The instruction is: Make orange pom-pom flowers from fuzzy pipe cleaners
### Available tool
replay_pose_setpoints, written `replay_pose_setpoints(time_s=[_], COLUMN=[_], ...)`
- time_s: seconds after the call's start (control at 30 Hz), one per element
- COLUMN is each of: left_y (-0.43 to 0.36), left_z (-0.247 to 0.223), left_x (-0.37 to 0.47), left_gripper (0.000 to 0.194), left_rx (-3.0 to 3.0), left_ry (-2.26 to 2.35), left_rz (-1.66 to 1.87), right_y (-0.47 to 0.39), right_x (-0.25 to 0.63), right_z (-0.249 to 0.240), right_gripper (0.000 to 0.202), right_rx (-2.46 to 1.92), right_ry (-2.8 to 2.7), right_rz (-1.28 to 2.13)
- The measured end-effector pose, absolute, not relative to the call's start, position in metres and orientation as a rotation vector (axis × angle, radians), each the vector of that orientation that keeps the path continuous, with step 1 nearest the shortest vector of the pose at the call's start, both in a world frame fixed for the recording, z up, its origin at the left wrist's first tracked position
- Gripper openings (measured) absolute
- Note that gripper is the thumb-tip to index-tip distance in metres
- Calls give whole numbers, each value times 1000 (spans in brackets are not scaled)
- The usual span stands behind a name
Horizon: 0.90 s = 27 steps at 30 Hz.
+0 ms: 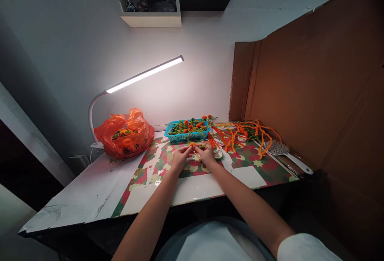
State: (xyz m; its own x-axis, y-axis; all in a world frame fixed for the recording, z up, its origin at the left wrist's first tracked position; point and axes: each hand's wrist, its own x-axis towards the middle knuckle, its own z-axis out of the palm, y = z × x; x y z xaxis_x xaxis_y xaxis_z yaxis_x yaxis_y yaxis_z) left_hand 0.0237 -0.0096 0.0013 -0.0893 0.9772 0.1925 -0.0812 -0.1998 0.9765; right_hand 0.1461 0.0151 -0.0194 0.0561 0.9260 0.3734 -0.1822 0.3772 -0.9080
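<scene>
Both hands meet above the table, closed around a small orange fuzzy flower [192, 144]. My left hand [180, 157] pinches it from the left side. My right hand [207, 155] pinches it from the right, fingertips close to the left ones. A thin green fuzzy stem [190, 135] curves upward beside the flower, in front of the basket. Just right of my right hand lies a roll of pale green tape [219, 155]. The exact grip of each fingertip is too small to make out.
A blue basket [177, 138] holds several orange flowers with green stems. Orange fuzzy strips [232, 141] lie to its right, near a white-handled brush [295, 162]. An orange plastic bag [138, 143] stands left under a lit lamp [147, 73]. Cardboard [300, 85] walls the right side.
</scene>
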Motion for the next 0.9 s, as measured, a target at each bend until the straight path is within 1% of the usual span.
replay_pose_setpoints(time_s=[0.2,0.43,0.63,0.73,0.9], left_y=[-8,-9,-7,-5,2], left_z=[1,1,0,0,-2], left_x=[25,27,27,27,23], left_gripper=[47,44,38,32,12], left_rx=[1218,1143,1029,903,782], left_ry=[1034,1016,990,963,863], left_rz=[1392,1374,1385,1430,1485], right_y=[12,16,17,15,14], right_x=[146,145,146,147,148], right_z=[-15,-20,-18,-13,-9], right_gripper=[25,30,35,36,35], right_rx=[-779,-812,-747,-725,-690], right_ry=[-1193,-1184,-1088,-1087,-1017], right_rz=[1016,1003,1179,1207,1302])
